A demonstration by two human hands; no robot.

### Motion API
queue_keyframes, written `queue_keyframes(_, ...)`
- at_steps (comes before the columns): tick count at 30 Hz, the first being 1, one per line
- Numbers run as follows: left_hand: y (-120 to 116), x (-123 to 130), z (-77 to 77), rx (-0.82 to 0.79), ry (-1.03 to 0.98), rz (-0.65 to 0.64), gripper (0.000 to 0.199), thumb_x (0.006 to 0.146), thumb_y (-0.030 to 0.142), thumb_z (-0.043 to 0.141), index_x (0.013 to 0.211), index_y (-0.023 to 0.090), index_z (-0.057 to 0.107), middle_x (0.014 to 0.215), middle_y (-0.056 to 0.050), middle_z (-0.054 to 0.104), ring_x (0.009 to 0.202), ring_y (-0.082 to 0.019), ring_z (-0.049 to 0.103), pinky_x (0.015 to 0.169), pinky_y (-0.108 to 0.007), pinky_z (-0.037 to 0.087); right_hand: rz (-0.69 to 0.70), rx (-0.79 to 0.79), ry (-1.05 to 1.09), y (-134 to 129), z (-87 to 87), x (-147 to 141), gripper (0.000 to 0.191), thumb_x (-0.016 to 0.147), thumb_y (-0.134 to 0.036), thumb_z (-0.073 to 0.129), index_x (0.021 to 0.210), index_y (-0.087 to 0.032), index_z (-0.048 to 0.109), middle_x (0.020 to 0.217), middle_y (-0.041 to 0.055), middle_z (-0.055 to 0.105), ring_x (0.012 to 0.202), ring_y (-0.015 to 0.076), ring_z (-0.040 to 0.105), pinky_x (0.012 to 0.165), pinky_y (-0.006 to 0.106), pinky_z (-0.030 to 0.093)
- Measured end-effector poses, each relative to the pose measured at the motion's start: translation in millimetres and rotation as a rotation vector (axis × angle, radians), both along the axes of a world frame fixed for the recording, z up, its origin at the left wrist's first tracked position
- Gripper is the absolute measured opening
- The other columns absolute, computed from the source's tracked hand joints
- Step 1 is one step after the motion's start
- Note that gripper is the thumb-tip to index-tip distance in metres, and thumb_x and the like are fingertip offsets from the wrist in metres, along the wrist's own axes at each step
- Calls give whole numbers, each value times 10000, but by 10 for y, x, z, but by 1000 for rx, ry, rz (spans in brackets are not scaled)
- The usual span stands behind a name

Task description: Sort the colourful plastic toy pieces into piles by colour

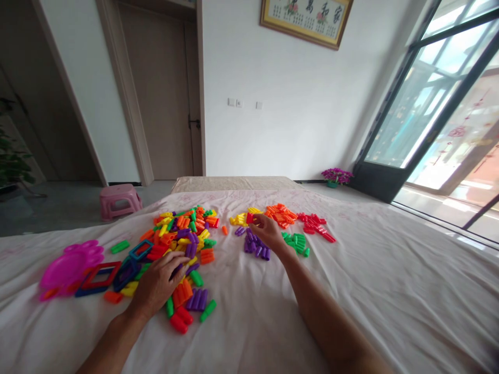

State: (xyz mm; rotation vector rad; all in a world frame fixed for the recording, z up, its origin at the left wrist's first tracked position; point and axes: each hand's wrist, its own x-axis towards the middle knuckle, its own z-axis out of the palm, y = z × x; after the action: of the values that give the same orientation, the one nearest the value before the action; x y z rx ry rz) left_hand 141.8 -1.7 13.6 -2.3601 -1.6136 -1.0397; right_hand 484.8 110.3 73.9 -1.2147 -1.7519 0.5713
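Observation:
My left hand [161,280] rests over a mixed pile of colored plastic pieces [183,234], its fingers bent around a purple piece [191,245]. A red piece [250,218] is pinched in my right hand [267,231], above the sorted groups on the right. Around that hand lie a yellow group [239,218], an orange group [280,214], a red group [312,223], a green group [295,242] and a purple group [255,245]. Nearer to me than the pile are separate purple pieces [197,299] and red pieces [181,318].
A pink tray [72,267] and square frames [101,278] lie left of the pile on the white cloth [249,317]. Beyond the cloth are a pink stool [120,200] and a pot of purple flowers [336,176].

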Motion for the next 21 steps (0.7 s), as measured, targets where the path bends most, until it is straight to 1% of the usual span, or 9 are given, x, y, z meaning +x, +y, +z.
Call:
queue_keyframes(2, 3, -8, -17, -4, 3, 4, 295, 944, 433, 521, 1076, 258, 718, 1126, -45, 718, 1070, -190, 665, 958, -308, 515, -148, 42, -114, 54, 51, 184, 315, 798, -312, 632, 1066, -162, 706, 862, 41, 735, 761, 173, 678, 663, 243, 492)
queue_keyframes(7, 7, -17, -40, -4, 16, 2, 313, 949, 441, 505, 1090, 260, 718, 1136, -47, 718, 1087, -193, 659, 972, -315, 509, -496, 30, -299, 147, 131, 718, 338, 813, -353, 646, 1111, -205, 709, 968, 57, 760, 889, 215, 703, 746, 268, 479)
queue_keyframes(9, 11, -25, -48, -9, 26, 6, 322, 944, 457, 509, 1095, 264, 719, 1149, -48, 715, 1089, -198, 658, 971, -322, 511, -638, -7, -308, 173, 114, 951, 352, 826, -370, 633, 1129, -205, 705, 1008, 78, 758, 936, 234, 700, 776, 282, 477)
queue_keyframes(11, 19, -39, -64, -11, 34, 8, 332, 940, 472, 510, 1094, 267, 722, 1156, -49, 713, 1081, -200, 662, 962, -323, 516, -781, -58, -280, 188, 61, 1184, 369, 845, -383, 607, 1146, -189, 697, 1032, 110, 751, 972, 256, 692, 809, 305, 477)
queue_keyframes(14, 38, -71, -106, -6, 43, -1, 348, 936, 489, 514, 1107, 268, 721, 1166, -57, 710, 1091, -204, 659, 977, -327, 512, -979, -124, -145, 184, -58, 1483, 398, 857, -391, 582, 1175, -170, 671, 1099, 145, 729, 1039, 285, 671, 870, 352, 471)
queue_keyframes(16, 51, -91, -136, -6, 47, -11, 358, 930, 497, 523, 1118, 266, 720, 1174, -62, 708, 1096, -206, 658, 987, -326, 508, -1050, -144, -49, 174, -128, 1609, 420, 861, -387, 562, 1209, -165, 643, 1135, 150, 717, 1054, 289, 667, 886, 373, 471)
queue_keyframes(18, 58, -104, -154, -10, 46, -13, 356, 927, 497, 530, 1122, 267, 720, 1182, -61, 705, 1099, -204, 657, 997, -325, 504, -1076, -143, -6, 174, -166, 1658, 460, 868, -354, 530, 1279, -160, 595, 1148, 140, 716, 1066, 279, 667, 899, 376, 474)
queue_keyframes(20, 54, -106, -152, -18, 43, -13, 356, 925, 496, 532, 1127, 269, 717, 1189, -57, 701, 1112, -207, 651, 1008, -333, 498, -1061, -100, 13, 198, -173, 1626, 515, 856, -286, 504, 1351, -148, 540, 1152, 123, 721, 1090, 257, 660, 925, 365, 473)
queue_keyframes(21, 49, -104, -143, -22, 38, -12, 355, 929, 494, 526, 1130, 270, 715, 1190, -55, 701, 1119, -208, 648, 1009, -337, 497, -1026, -58, 36, 219, -169, 1581, 543, 839, -248, 494, 1370, -139, 526, 1149, 116, 725, 1081, 243, 664, 935, 358, 474)
